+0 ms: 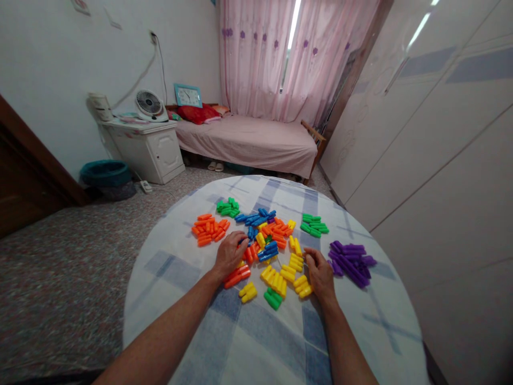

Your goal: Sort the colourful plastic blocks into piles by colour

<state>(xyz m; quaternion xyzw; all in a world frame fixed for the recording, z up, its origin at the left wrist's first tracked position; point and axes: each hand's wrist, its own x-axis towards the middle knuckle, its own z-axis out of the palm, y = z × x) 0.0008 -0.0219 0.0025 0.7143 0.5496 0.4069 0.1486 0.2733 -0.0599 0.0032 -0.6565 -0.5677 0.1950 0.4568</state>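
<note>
A mixed pile of bullet-shaped plastic building pieces lies in the middle of the round table [248,342]. My left hand [230,252] rests at the pile's left side, fingers bent and apart, beside orange pieces [252,252] and blue pieces [267,251]. Whether its fingertips touch them is hard to see. Red-orange pieces [237,276] lie just under its wrist side. On the other side my right hand [320,274] is loosely curved with its fingers apart, next to yellow pieces [303,287]. Joined yellow pieces [274,280] and green pieces [273,298] lie between my forearms.
Separate heaps surround the pile: orange pieces [209,230] and green pieces [228,207] at left, more green pieces [314,225] and long purple pieces [351,263] at right. Beyond stand a bed [248,139], a white cabinet [164,152], a bin [106,174] and a wardrobe [433,144].
</note>
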